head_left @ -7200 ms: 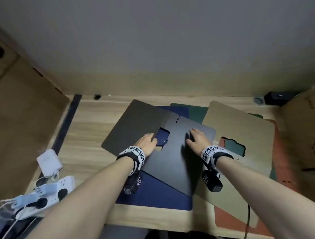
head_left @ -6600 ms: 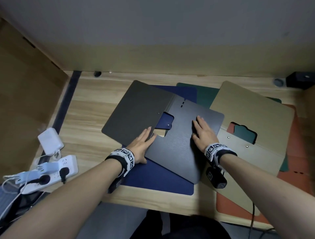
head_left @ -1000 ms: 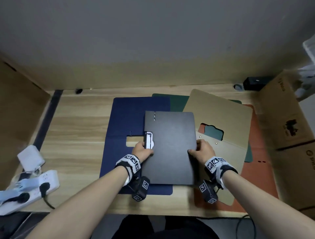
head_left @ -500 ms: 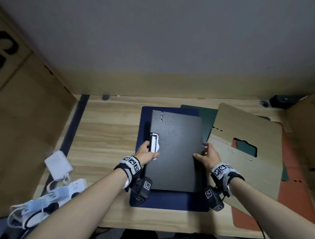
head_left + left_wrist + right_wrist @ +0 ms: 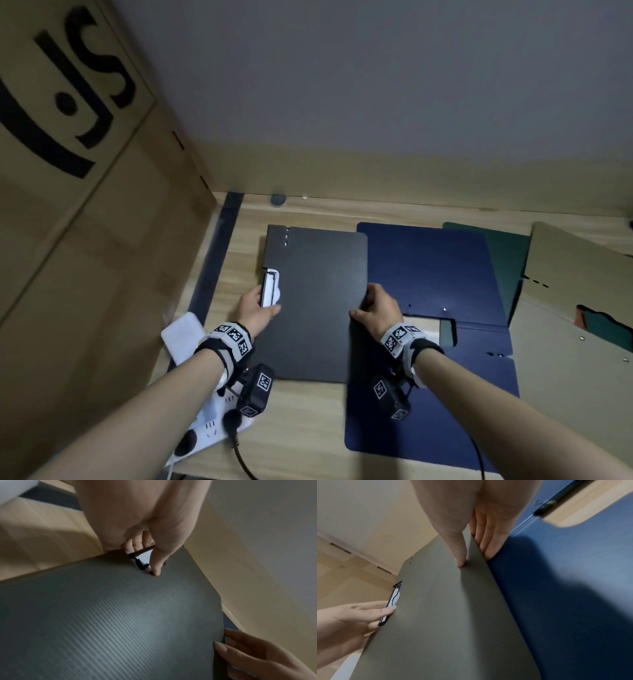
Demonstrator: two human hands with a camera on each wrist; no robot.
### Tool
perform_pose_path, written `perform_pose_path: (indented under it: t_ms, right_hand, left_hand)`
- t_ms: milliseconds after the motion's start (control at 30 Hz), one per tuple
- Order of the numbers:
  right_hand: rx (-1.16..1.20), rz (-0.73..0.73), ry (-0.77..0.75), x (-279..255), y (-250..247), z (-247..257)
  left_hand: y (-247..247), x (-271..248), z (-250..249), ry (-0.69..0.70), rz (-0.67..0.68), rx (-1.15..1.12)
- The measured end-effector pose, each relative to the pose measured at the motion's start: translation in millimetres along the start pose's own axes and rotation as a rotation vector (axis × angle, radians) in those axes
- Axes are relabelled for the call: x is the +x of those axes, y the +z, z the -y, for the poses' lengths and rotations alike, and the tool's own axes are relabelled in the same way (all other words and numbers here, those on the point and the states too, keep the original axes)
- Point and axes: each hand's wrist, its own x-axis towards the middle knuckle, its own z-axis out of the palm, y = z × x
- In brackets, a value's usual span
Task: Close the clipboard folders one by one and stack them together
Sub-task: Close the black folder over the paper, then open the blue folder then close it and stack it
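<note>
The closed black clipboard folder (image 5: 315, 301) sits at the left of the wooden desk, its right edge over the open navy folder (image 5: 431, 274). My left hand (image 5: 258, 308) pinches its left edge at the white clip (image 5: 270, 289), thumb on top (image 5: 157, 566). My right hand (image 5: 375, 308) pinches its right edge, thumb on the cover (image 5: 459, 555) and fingers underneath. The black folder (image 5: 447, 615) looks slightly lifted on the right side. An open tan folder (image 5: 575, 308) lies at the right over a green folder (image 5: 503, 260).
A large cardboard box (image 5: 85, 205) walls in the left side. A white power strip (image 5: 209, 428) and a white adapter (image 5: 181, 337) lie near the front left edge, by the black folder. A wall runs along the back of the desk.
Both hands have carried the closed black folder leftwards off the navy folder to the desk's left side. Seconds earlier the black folder lay open.
</note>
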Motion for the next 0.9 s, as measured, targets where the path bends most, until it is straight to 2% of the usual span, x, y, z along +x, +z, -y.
perform_pose_path:
  t_ms: [267,333,433,533,633,700,733,833,900]
  right_hand:
    - [-0.259,-0.025,-0.049,18,34,31]
    - [-0.252,-0.018,-0.041,22,32,31]
    - [-0.202,0.007,-0.055,25,28,28]
    - [-0.06,-0.017,-0.071,20,15,21]
    - [-0.02,-0.071,-0.081,9,-9,3]
    - [-0.023,-0.111,-0.054,0,-29,-19]
    - [-0.028,-0.132,-0.032,-5,-39,-32]
    - [-0.082,-0.217,0.024,-22,-71,-74]
    - [-0.13,-0.28,0.077,-37,-91,-100]
  left_hand:
    - [-25,36,20,0.008,-0.126,0.13]
    - [-21,40,18,0.007,-0.179,0.272]
    - [-14,35,9,-0.078,-0.199,0.511]
    - [-5,28,-2,-0.132,-0.203,0.567]
    - [13,20,-15,-0.001,-0.219,0.522]
    - [34,13,-27,0.115,-0.134,0.411]
    - [47,8,-34,0.127,-0.052,0.352]
    - [92,-9,-50,0.073,0.186,0.286]
    - [122,-16,-49,0.016,0.256,0.282]
